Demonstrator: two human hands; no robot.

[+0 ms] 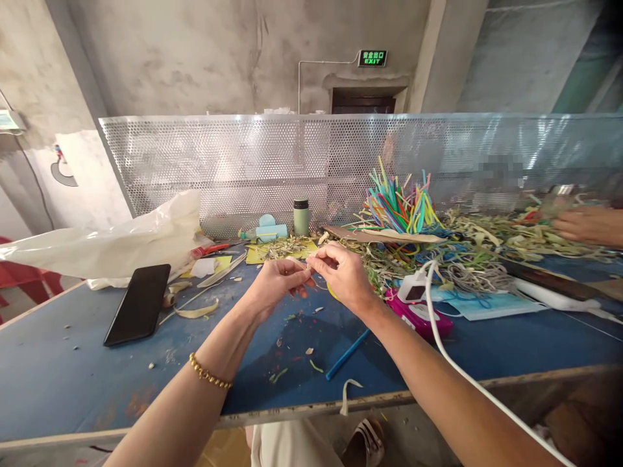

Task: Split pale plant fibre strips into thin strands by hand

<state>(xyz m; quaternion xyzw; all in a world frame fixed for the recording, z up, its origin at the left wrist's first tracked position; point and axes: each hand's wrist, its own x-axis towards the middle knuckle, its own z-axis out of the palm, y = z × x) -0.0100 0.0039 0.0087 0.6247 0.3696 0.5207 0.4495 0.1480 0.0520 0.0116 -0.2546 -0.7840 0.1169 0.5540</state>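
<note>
My left hand (280, 285) and my right hand (343, 269) meet above the middle of the blue table. Thumb and fingers are pinched on both, with the tips almost touching. Between them is something small and pale; the fingers hide most of it, and I cannot make out its kind. Just behind lies a heap of short dried leaf pieces (285, 248) on a yellow sheet (253, 256). Below my right hand, a blue stick (346, 355) rests on the table among small scraps. A magenta device (421, 318) with a white plug sits beside my right forearm.
A black phone (137, 305) lies left, near a plastic bag (121, 237). Behind stand a green bottle (302, 217) and colourful pipe cleaners (402, 201). Dried leaves (477, 233) cover the right side, where another person's hand (591, 224) reaches in. A white cable (457, 363) crosses my right forearm.
</note>
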